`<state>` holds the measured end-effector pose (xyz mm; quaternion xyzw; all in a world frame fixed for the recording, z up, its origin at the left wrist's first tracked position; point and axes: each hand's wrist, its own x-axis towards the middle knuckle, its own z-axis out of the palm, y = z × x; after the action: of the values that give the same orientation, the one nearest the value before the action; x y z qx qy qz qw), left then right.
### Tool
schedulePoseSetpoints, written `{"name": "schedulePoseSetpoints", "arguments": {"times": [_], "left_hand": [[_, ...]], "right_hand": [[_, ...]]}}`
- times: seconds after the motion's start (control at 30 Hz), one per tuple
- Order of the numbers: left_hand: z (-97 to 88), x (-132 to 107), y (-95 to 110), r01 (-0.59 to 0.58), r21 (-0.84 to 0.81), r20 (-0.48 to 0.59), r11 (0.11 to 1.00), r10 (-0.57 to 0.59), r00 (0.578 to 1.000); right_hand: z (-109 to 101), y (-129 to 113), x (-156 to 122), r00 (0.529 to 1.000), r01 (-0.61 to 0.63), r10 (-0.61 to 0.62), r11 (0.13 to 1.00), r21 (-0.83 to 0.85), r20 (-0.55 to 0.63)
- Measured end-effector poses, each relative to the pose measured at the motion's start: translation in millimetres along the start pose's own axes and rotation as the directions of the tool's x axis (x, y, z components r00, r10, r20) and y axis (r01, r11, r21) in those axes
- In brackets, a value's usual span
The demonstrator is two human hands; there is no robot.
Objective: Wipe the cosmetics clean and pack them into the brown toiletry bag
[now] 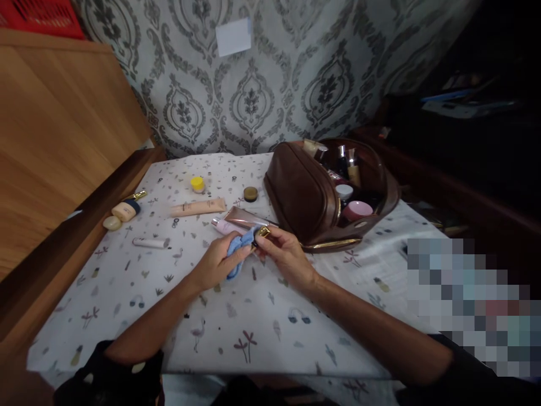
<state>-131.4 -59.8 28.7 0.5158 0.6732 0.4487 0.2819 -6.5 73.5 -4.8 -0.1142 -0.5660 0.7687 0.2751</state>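
Observation:
In the middle of the cloth-covered table, my left hand (211, 264) is closed on a blue cloth (239, 242). Close beside it, my right hand (291, 260) pinches a small shiny gold-capped cosmetic piece (264, 232); its lower part is hidden by the cloth and fingers, so its exact kind does not show. The cloth touches this piece. Just beyond my hands lie a lilac-white tube (224, 225) and a rose-metallic tube (245, 216), both partly covered by the hands. To the right stands an open brown cosmetic bag (296, 189) holding several bottles and a pink jar (358, 210).
A peach tube (198, 207), yellow-lidded jar (197, 184) and dark round jar (251, 194) are farther back. At left lie a white stick (151, 243) and a dark-and-beige container (125, 211). A wooden panel (63, 124) borders the left; patterned wallpaper (253, 101) rises behind.

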Motion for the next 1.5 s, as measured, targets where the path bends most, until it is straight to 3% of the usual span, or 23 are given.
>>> {"name": "schedulePoseSetpoints", "arguments": {"times": [0.3,0.43,0.57,0.67,0.77,0.9,1.03,1.13,1.27,1.5], "left_hand": [[2.3,3.3,-11.2,0.092,-0.142,-0.019,0.986,-0.096,0.995],[4.8,4.1,-16.0,0.134,-0.188,-0.098,0.973,-0.155,0.983],[7.0,7.7,-19.8,0.194,-0.338,-0.177,0.921,-0.265,0.948],[7.3,10.7,-16.6,0.246,-0.488,-0.115,0.838,-0.341,0.933],[7.8,10.8,-10.6,0.218,-0.561,0.003,0.799,-0.261,0.965],[9.7,7.5,-8.7,0.135,-0.544,0.078,0.828,-0.110,0.991],[10.2,6.0,-10.7,0.199,-0.580,0.147,0.790,-0.139,0.979],[9.7,6.2,-11.0,0.220,-0.545,0.163,0.809,-0.155,0.974],[9.6,6.4,-10.1,0.193,-0.482,0.134,0.855,-0.146,0.980],[11.1,2.2,-5.3,0.207,-0.316,0.085,0.926,-0.190,0.978]], "right_hand": [[2.5,-2.9,-3.5,0.996,-0.087,0.087,0.995,0.051,0.004],[3.3,-2.5,-4.0,0.996,-0.091,0.091,0.994,0.064,0.011],[4.3,-3.3,-4.1,0.999,-0.048,0.048,0.997,0.054,-0.007],[3.6,-6.1,-3.2,0.999,-0.006,0.009,0.998,0.060,-0.052],[1.7,-9.3,-1.6,0.994,0.037,-0.027,0.994,0.099,-0.101],[-0.5,-9.5,-1.5,0.999,0.017,-0.011,0.994,0.109,-0.047],[-1.3,-5.5,-4.5,0.999,-0.039,0.039,0.998,0.058,0.008],[-1.6,-4.6,-6.6,0.998,-0.030,0.030,0.999,0.011,0.055],[-2.4,-6.2,-7.7,0.994,-0.008,0.010,1.000,-0.025,0.110],[-2.6,-9.1,-6.1,0.995,0.020,-0.009,0.993,-0.116,0.096]]}}
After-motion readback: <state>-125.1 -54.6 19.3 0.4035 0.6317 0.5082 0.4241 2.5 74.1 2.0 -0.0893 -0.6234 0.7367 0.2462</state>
